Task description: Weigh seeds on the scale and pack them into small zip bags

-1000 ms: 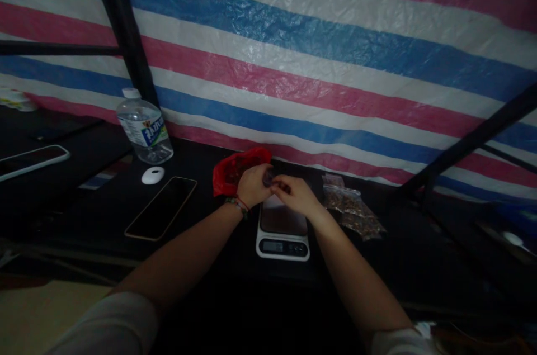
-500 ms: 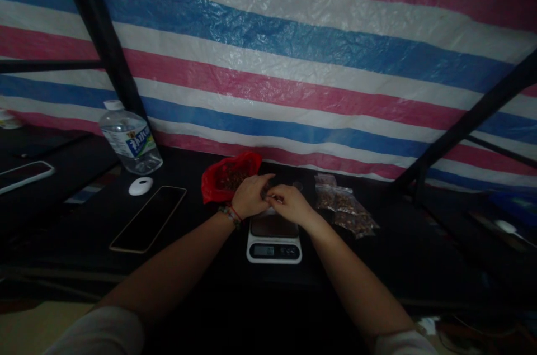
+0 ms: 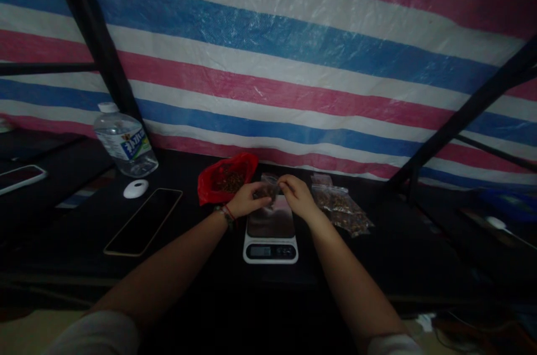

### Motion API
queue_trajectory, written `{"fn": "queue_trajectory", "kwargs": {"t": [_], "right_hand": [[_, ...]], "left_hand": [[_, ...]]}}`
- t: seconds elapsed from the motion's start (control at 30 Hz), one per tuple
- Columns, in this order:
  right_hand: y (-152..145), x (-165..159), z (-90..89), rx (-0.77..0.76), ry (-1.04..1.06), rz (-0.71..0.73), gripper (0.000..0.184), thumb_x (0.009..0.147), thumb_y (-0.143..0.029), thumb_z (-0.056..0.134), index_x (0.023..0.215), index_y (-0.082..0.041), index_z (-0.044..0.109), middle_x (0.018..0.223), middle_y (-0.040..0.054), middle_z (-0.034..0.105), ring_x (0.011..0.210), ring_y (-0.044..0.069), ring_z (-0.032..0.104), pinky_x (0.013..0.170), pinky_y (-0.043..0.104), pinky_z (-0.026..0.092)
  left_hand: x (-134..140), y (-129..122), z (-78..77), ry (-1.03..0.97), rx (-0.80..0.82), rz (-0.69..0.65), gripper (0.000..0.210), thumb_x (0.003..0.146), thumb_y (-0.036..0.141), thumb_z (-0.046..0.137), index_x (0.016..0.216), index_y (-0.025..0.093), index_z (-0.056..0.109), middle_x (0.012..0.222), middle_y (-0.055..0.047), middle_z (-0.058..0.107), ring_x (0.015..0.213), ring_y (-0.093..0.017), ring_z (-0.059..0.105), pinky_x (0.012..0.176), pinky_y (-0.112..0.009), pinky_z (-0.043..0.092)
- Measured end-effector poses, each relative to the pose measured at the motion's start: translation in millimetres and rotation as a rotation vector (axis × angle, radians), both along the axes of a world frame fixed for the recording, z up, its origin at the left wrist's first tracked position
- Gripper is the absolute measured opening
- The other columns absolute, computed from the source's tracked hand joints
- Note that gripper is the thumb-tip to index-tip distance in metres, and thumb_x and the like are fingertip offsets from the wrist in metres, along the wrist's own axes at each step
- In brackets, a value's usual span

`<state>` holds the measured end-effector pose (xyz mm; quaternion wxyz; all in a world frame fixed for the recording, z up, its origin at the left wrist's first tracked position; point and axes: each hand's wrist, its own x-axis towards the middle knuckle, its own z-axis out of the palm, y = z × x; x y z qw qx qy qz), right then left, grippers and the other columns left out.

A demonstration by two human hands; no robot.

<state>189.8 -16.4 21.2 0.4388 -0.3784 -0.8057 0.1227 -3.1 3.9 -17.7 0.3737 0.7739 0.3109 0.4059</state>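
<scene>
My left hand [image 3: 245, 203] and my right hand [image 3: 297, 195] meet above a small white kitchen scale [image 3: 271, 232] on the dark table. Between their fingers they hold a small clear plastic bag [image 3: 268, 187], raised a little over the scale's platform. Just left of my left hand lies an open red plastic bag [image 3: 224, 179] with brownish bits inside. To the right of my right hand lie several small clear filled bags [image 3: 342, 209]. A beaded bracelet and a red string circle my left wrist.
A water bottle [image 3: 123, 141] stands at the back left, with a small white oval object [image 3: 135, 188] and a dark phone [image 3: 144, 221] in front of it. Another phone [image 3: 19, 176] lies at the far left. A striped tarpaulin [image 3: 293, 64] and black frame bars close off the back.
Both hands have lifted slightly off the scale, and the small clear bag now shows between their fingers. The view has drifted a little to the right.
</scene>
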Motion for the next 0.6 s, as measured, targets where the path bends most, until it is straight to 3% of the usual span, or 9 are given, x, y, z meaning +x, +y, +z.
{"fn": "queue_trajectory", "kwargs": {"t": [0.07, 0.17, 0.27, 0.37, 0.5, 0.6], "right_hand": [[0, -2, -12.7, -0.061, 0.185, -0.032, 0.018, 0.086, -0.025, 0.048, 0.1, -0.02, 0.059, 0.08, 0.0017, 0.061, 0.074, 0.015, 0.058, 0.069, 0.027, 0.047], [0, -4, -27.8, -0.168, 0.321, -0.023, 0.037, 0.078, -0.029, 0.062, 0.114, -0.021, 0.055, 0.078, 0.0, 0.062, 0.068, 0.014, 0.058, 0.064, 0.026, 0.047], [1, -3, -36.3, -0.226, 0.358, -0.033, 0.028, 0.074, -0.029, 0.066, 0.101, -0.02, 0.064, 0.083, 0.0026, 0.065, 0.072, 0.015, 0.06, 0.067, 0.027, 0.048], [3, -2, -38.3, -0.241, 0.412, -0.06, 0.014, 0.075, -0.028, 0.064, 0.085, -0.019, 0.067, 0.081, 0.0036, 0.066, 0.074, 0.016, 0.061, 0.069, 0.028, 0.048], [0, -4, -33.4, -0.262, 0.426, -0.052, 0.015, 0.074, -0.03, 0.064, 0.083, -0.019, 0.067, 0.08, 0.0033, 0.065, 0.072, 0.016, 0.06, 0.067, 0.027, 0.048], [-3, -5, -30.3, -0.273, 0.387, -0.055, 0.015, 0.074, -0.032, 0.064, 0.079, -0.019, 0.068, 0.079, 0.0041, 0.066, 0.074, 0.016, 0.06, 0.068, 0.028, 0.048]], "left_hand": [[3, 0, -0.8, -0.056, -0.093, 0.011, 0.04, 0.071, 0.036, 0.067, 0.101, 0.01, 0.063, 0.091, -0.008, 0.068, 0.08, -0.019, 0.063, 0.074, -0.029, 0.05], [5, 0, -0.5, -0.111, -0.14, -0.004, 0.037, 0.068, 0.036, 0.071, 0.094, 0.01, 0.065, 0.088, -0.007, 0.068, 0.078, -0.018, 0.063, 0.072, -0.028, 0.05], [5, -1, 0.4, -0.063, -0.111, -0.033, 0.029, 0.072, 0.036, 0.068, 0.083, 0.01, 0.066, 0.079, -0.006, 0.068, 0.071, -0.016, 0.062, 0.067, -0.027, 0.049], [7, -2, -0.5, -0.052, -0.096, -0.06, 0.028, 0.077, 0.036, 0.062, 0.088, 0.01, 0.066, 0.082, -0.006, 0.068, 0.074, -0.016, 0.062, 0.069, -0.027, 0.05], [8, -1, -2.3, -0.075, -0.077, -0.036, 0.03, 0.076, 0.033, 0.064, 0.096, 0.011, 0.066, 0.093, -0.008, 0.069, 0.082, -0.017, 0.063, 0.076, -0.03, 0.05], [7, -2, -1.6, -0.014, -0.029, -0.004, 0.025, 0.076, 0.034, 0.064, 0.087, 0.012, 0.069, 0.084, -0.006, 0.069, 0.076, -0.017, 0.063, 0.072, -0.029, 0.05]]}}
